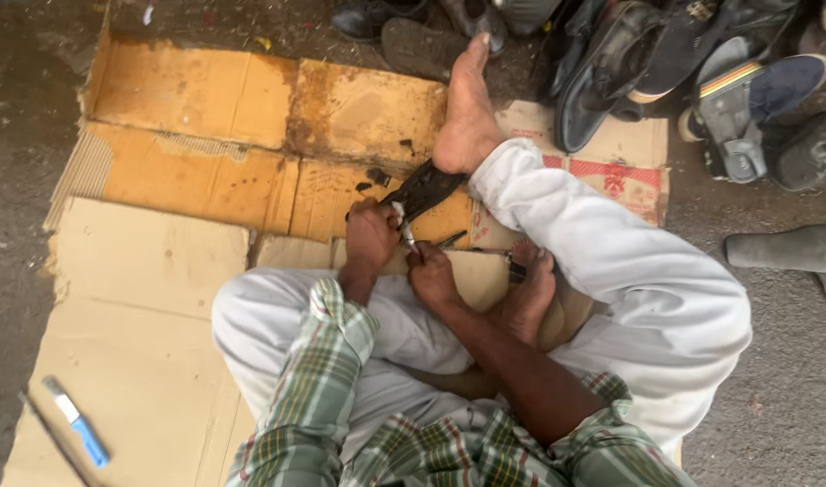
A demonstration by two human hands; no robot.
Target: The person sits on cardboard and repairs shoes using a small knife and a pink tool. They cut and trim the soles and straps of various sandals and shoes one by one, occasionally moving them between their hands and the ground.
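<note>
I sit cross-legged on flattened sheets of cardboard (178, 261) spread over rough ground, looking down at my own lap. At the far left, near the cardboard's lower corner, lies a blue-handled knife (78, 433), well apart from my hands, with a thin dark rod (43, 431) just beside it. Toward the middle, my left hand (371, 236) is clenched around the near end of a dark sandal strap (422, 189), a flat black piece that runs up and to the right until it is pinned under my bare foot (467, 113). Just right of that, my right hand (431, 275) is closed on a small metal tool (408, 236), pinching it with its pale tip against the strap where the two hands almost touch; whether it is a blade or an awl I cannot tell. A few dark scraps (377, 178) lie on the cardboard near the strap. I judge I am partway through cutting or piercing the strap, held taut between fist and foot; the next move calls for steady tension and a controlled push kept clear of my left fingers. At the far right, a heap of worn shoes (702, 72) sits beyond my white trouser leg (611, 261).
</note>
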